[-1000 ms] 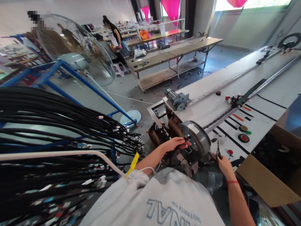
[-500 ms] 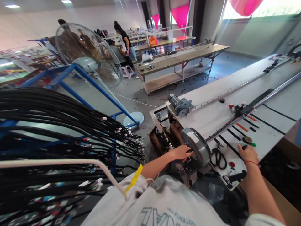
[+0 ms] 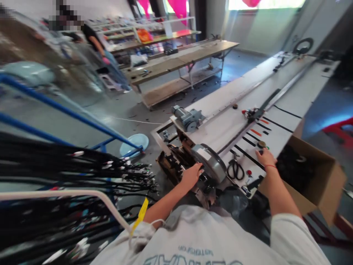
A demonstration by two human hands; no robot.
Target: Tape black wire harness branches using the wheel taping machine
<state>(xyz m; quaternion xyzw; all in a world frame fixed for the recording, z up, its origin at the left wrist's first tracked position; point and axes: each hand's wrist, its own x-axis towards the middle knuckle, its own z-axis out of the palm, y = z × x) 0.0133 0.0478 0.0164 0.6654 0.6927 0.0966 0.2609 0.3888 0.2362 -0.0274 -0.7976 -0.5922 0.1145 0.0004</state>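
My left hand (image 3: pixel 192 174) is at the near side of a grey drum-like wheel (image 3: pixel 211 162) on the table's end. Its fingers are bent together against dark parts there, and what they hold is hidden. Over the white table (image 3: pixel 234 125), my right hand (image 3: pixel 266 158) has its fingers curled down around something dark, too small to make out. A brown tape roll (image 3: pixel 261 144) and a small green piece lie just beyond these fingertips. Black-handled scissors (image 3: pixel 235 170) rest between the wheel and my right hand, with a red round piece (image 3: pixel 249 172) beside them.
Black and orange strips (image 3: pixel 256 132) lie along the table by a metal rail. A grey motor (image 3: pixel 187 117) stands at its left corner. An open cardboard box (image 3: pixel 325 184) sits at right. Bundles of black cables (image 3: pixel 116 176) hang on a blue frame at left; people are farther back.
My view has swung to the right, so the table and both hands appear farther left and the cardboard box shows more fully. Both hands stay at about the same places.
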